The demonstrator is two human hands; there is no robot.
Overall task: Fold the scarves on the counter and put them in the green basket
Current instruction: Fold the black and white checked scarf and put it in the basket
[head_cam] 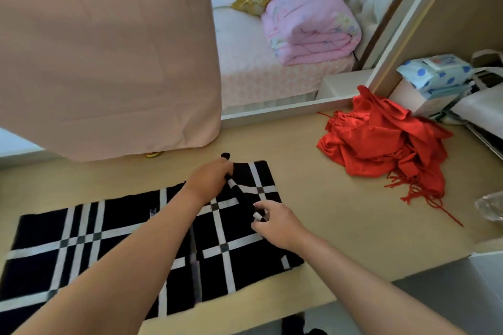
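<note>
While plaid scarf (81, 239) lies flat across near-left of counter (340, 198), left hand (209, 179) curls round far end of raised fold at its right edge, right hand (277, 223) pinches near end. Red scarf (381, 141) sits crumpled far right, well apart.

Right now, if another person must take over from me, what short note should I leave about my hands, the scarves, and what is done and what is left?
Left hand: grips the far end of a raised ridge in the black checked scarf.
Right hand: pinches the near end of the same ridge.
Things: the black checked scarf lies spread on the counter. The red scarf is a crumpled heap to the right, with no hand on it. The green basket is not in view.
Done: only the first fold begun.
Left: fold both scarves, then put them in the basket.
</note>
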